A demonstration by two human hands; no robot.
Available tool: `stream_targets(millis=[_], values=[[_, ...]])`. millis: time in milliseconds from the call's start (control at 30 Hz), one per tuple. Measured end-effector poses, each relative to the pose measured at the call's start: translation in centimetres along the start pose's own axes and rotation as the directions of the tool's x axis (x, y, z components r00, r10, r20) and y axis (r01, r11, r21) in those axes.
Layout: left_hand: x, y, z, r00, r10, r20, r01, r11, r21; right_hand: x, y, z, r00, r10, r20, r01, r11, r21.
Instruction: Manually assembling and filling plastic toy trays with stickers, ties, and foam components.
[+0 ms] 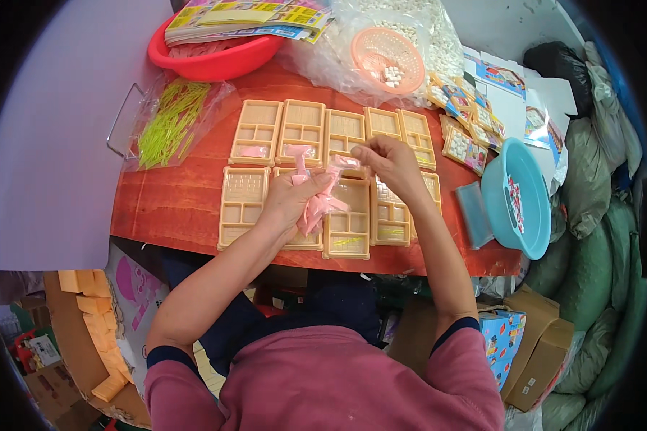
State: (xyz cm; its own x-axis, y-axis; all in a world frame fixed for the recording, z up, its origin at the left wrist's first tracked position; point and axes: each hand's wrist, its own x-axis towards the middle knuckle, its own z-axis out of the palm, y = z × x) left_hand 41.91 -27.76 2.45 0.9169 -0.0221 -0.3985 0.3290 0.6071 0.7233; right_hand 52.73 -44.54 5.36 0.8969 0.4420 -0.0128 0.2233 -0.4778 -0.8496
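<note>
My left hand (291, 203) is closed around a bunch of small pink plastic packets (313, 215), held above the middle of the trays. Just to its right is my right hand (389, 161), its fingers bent and pinched together by the bunch's upper end; what they hold, if anything, is hidden. Below both hands, two rows of tan compartment trays (349, 192) lie on the red table (167, 205). A pink packet (254, 151) sits in the far-left tray, and thin yellow-green sticks (348, 241) lie in some near trays.
At the left lies a clear bag of yellow-green sticks (172, 122). A red basin (216, 66) with printed sheets stands far left. Behind the trays is a pink basket (387, 59) with white pieces. A blue basin (526, 201) and packed sets (467, 144) are at the right.
</note>
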Motion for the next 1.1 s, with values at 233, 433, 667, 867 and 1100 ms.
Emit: stream_targets(millis=[233,433,667,867,1100], values=[[0.3,-0.3,1.8,1.0,-0.019,0.025,0.014,0.983,0.185,-1.5,-1.3,-1.9,0.971,0.035,0.238,-0.073,0.986,0.15],[0.7,-0.6,2.4,0.997,-0.055,0.054,0.054,0.998,0.027,0.2,4.9,-4.5,0.964,0.203,-0.172,-0.127,0.919,0.372],[1.5,-1.2,2.5,1.0,0.009,0.025,-0.006,0.995,-0.096,-0.1,4.9,-2.5,0.918,0.078,-0.388,-0.154,0.973,-0.17],[2.1,-1.3,2.9,0.998,-0.034,0.055,0.034,0.999,0.004,-2.1,1.9,-3.2,0.966,0.005,-0.258,-0.062,0.975,-0.215],[2.5,-2.7,5.2,0.985,0.056,0.163,-0.066,0.996,0.06,-3.6,1.6,-4.0,0.978,0.095,0.186,-0.153,0.932,0.329]])
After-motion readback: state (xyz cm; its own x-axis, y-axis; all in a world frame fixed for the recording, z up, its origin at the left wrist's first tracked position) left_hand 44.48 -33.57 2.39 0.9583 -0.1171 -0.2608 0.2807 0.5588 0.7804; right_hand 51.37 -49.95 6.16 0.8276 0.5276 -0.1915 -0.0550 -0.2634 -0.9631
